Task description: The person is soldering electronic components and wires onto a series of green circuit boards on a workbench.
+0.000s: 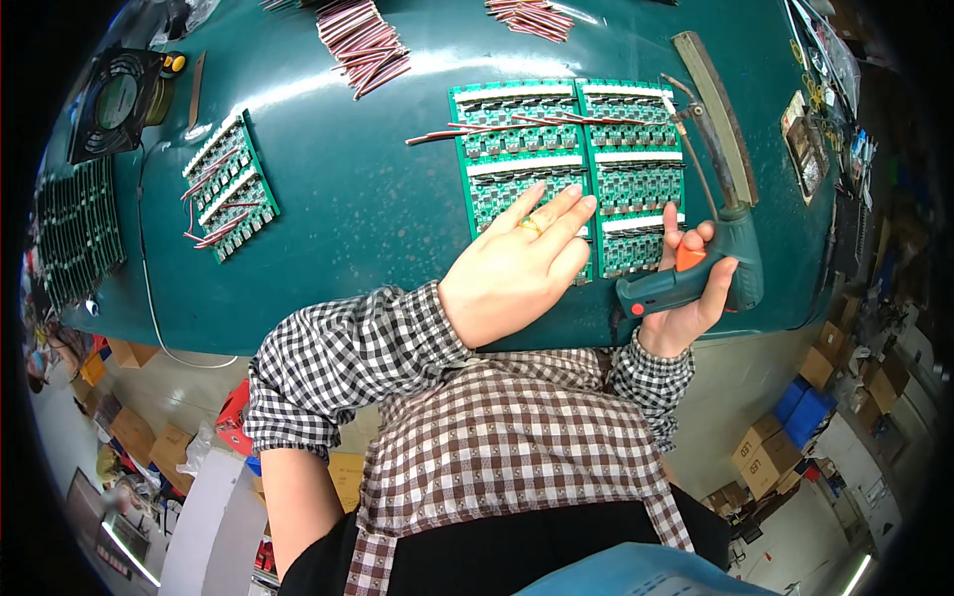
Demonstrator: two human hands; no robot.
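Observation:
Two green circuit board panels [524, 171] [636, 179] lie side by side on the table, each with white connector rows and small dark parts. Several red, white and black wires [537, 122] cross their upper part, with some ends sticking out past the left edge. My left hand [522, 266], a ring on one finger, rests with fingers stretched out over the lower part of the left panel. At the right panel's lower right corner, my right hand [676, 323] is wrapped round the green handle of a soldering gun [737, 248] with an orange trigger. Its metal front points away from me.
Bundles of wires [363, 48] [530, 18] lie at the far side of the green table [338, 209]. To the left are another wired board panel [234, 187], a black fan [117, 99] with a cable, and a stack of boards [79, 236]. Cardboard boxes [767, 459] stand on the floor.

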